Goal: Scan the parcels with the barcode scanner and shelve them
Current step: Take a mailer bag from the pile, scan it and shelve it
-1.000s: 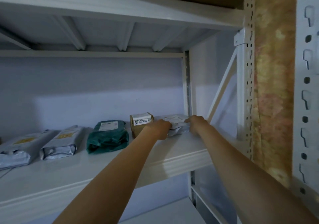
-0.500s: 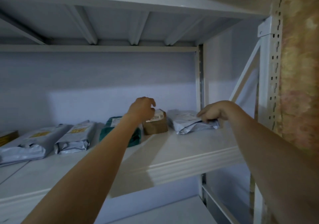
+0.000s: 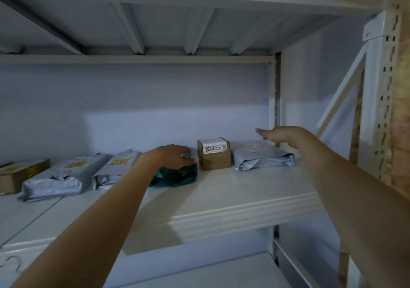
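A grey plastic mailer parcel (image 3: pixel 265 157) lies at the right end of the white shelf (image 3: pixel 233 201). My right hand (image 3: pixel 278 135) hovers flat just above its far edge, fingers extended, holding nothing. Left of it stands a small brown cardboard box (image 3: pixel 214 155) with a white label. My left hand (image 3: pixel 172 156) rests palm-down on a dark green bag parcel (image 3: pixel 177 175), fingers spread over its top. No barcode scanner is in view.
Two more grey mailers (image 3: pixel 64 174) (image 3: pixel 113 169) and a brown tin-like box (image 3: pixel 17 174) lie further left on the shelf. A perforated steel upright (image 3: pixel 377 114) and a diagonal brace (image 3: pixel 339 101) bound the right side. A lower shelf (image 3: pixel 210 272) shows below.
Both hands came off the grey mailer, which now lies on the shelf. My left hand moved left onto the green bag; my right hand lifted above the mailer.
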### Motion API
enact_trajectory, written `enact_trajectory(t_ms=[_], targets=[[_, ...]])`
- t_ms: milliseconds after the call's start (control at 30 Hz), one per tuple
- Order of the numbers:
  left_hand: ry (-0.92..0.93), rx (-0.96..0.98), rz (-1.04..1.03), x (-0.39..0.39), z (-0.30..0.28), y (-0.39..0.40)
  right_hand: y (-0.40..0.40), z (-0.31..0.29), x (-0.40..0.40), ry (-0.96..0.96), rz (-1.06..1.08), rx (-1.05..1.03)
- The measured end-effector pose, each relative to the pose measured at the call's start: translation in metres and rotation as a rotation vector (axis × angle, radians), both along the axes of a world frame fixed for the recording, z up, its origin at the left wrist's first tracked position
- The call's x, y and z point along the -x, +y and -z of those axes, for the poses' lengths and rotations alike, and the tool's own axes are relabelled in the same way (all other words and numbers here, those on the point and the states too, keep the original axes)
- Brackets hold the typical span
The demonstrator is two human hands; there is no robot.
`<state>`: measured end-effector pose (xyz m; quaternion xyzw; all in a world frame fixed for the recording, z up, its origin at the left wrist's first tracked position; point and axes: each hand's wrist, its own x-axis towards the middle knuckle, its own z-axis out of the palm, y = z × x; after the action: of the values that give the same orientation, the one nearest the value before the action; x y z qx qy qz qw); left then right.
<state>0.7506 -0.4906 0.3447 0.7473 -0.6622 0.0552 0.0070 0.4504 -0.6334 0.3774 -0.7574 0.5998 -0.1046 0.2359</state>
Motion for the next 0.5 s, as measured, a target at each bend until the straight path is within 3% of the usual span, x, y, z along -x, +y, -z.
enact_trajectory(t_ms=[233, 500], targets=[[-0.033, -0.03, -0.023, 0.01, 0.007, -0.008, -0.008, 0.027, -0.019, 0.431, -0.119, 0.127], [-0.003, -0.003, -0.046, 0.001, 0.017, -0.017, -0.012, 0.029, -0.011, 0.49, -0.08, 0.147]])
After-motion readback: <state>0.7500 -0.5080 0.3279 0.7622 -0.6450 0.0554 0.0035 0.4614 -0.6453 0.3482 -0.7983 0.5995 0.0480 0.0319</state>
